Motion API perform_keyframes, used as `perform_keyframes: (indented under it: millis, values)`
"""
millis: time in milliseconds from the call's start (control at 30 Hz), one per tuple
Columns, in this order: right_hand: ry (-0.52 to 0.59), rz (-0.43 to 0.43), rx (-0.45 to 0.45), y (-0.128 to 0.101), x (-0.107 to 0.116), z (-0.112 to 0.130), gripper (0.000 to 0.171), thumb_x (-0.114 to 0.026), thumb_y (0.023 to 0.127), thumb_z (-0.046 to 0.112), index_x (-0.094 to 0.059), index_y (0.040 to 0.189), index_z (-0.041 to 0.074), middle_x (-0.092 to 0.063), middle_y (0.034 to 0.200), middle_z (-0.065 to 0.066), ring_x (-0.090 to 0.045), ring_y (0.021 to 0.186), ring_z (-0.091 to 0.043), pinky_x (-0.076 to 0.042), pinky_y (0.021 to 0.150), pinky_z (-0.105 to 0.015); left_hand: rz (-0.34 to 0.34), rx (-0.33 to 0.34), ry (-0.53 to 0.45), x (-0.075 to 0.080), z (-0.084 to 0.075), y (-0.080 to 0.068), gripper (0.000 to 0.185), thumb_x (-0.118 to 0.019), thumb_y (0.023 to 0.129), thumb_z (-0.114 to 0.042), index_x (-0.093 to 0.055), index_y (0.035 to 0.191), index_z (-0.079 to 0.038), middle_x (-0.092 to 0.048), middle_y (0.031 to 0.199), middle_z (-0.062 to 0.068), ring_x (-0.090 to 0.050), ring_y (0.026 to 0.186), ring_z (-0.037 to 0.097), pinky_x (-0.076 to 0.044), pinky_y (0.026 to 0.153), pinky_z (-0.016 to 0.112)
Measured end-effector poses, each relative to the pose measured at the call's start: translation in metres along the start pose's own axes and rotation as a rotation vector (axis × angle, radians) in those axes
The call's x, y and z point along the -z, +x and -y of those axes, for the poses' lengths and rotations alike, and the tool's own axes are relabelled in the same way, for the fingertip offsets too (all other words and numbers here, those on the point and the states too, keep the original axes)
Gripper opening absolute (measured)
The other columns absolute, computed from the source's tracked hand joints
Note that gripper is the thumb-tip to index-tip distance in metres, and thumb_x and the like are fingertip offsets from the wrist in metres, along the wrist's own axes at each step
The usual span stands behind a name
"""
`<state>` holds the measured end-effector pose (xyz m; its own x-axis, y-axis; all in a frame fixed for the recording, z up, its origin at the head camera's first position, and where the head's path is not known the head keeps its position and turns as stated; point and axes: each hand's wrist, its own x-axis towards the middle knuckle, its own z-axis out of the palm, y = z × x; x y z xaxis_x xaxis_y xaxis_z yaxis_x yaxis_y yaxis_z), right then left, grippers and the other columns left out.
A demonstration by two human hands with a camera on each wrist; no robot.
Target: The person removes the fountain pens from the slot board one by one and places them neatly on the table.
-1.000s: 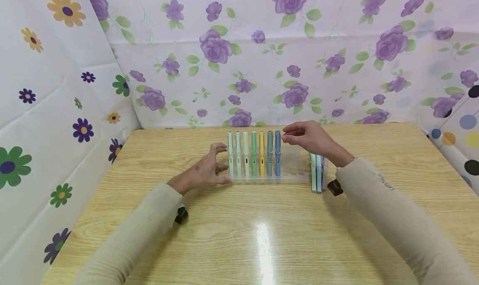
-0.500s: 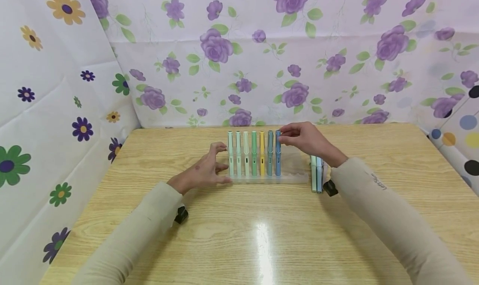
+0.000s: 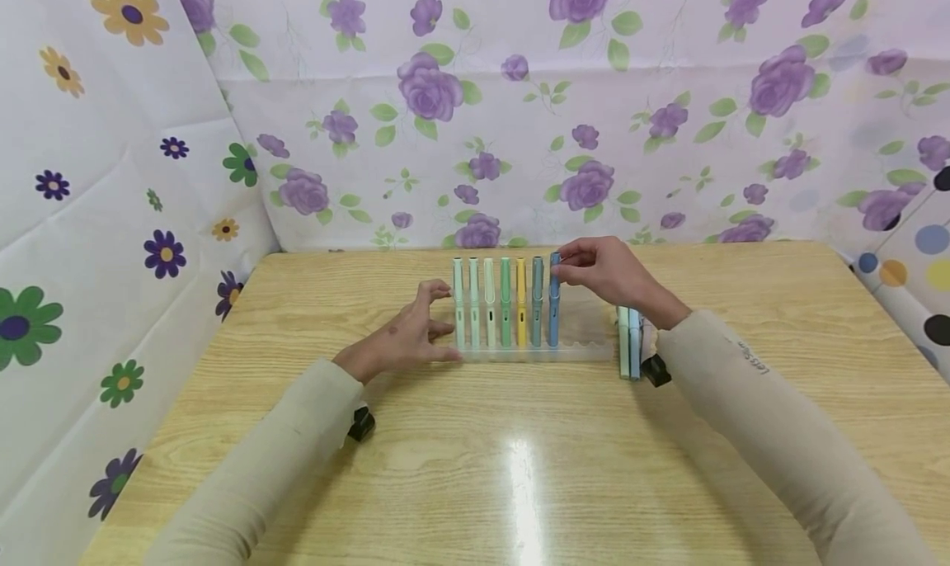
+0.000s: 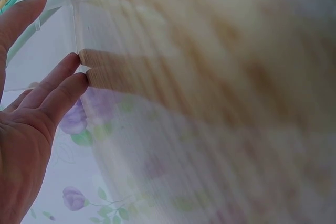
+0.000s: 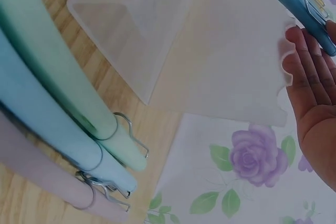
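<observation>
Pens (image 3: 506,302): seven lean side by side in the clear stand (image 3: 586,353), the blue pen (image 3: 553,323) last on the right; the notches along its edge seem meant to keep each one apart from its neighbour.
Right hand (image 3: 612,271): thumb and fingertips pinch the blue pen near its top, nearly closed – the lower end is down by the front lip, so this looks like a light hold for steering its angle.
Left hand (image 3: 404,339): fingers spread wide at the stand's left end, thumb by the front corner, no pen between them – probably there to keep the stand from sliding; how firmly it presses, I cannot tell.
Loose pens (image 3: 624,343): green, light blue and lilac ones lie together just beside the stand's right end, within easy reach of the right hand, perhaps for that reason.
Open room: notches without pens run from the blue pen to the right end; on its left the next pen stands close, leaving little slack.
Edges: patterned cloth (image 3: 416,162) rises behind the back of the table (image 3: 445,475), well clear of the pens; the right wrist's black camera (image 3: 656,371) hangs close to the loose pens and could brush them.
</observation>
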<state>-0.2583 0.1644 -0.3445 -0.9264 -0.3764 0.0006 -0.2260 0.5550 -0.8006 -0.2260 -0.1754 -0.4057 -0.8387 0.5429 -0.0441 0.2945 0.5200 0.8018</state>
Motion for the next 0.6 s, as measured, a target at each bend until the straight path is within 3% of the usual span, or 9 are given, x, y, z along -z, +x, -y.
perform_keyframes:
  millis: [267, 600]
  values:
    - [0.081, -0.017, 0.023, -0.007, 0.016, 0.003, 0.045, -0.066, 0.099, 0.027, -0.058, 0.132, -0.003, -0.068, 0.112, -0.018, -0.070, 0.094, -0.022, -0.057, 0.087, -0.037, 0.005, 0.006, -0.006, 0.001, 0.000, 0.000, 0.093, -0.083, 0.084, -0.015, -0.012, 0.144, -0.017, -0.016, 0.160, 0.016, -0.057, 0.125, 0.033, -0.052, 0.094, 0.047]
    - [0.102, -0.042, -0.017, -0.016, 0.032, 0.002, 0.047, -0.067, 0.099, 0.028, -0.057, 0.134, -0.001, -0.067, 0.114, -0.018, -0.071, 0.092, -0.021, -0.057, 0.085, -0.035, 0.008, 0.006, -0.016, 0.001, -0.002, 0.001, 0.093, -0.083, 0.084, -0.014, -0.012, 0.144, -0.015, -0.016, 0.159, 0.017, -0.057, 0.125, 0.035, -0.055, 0.090, 0.044]
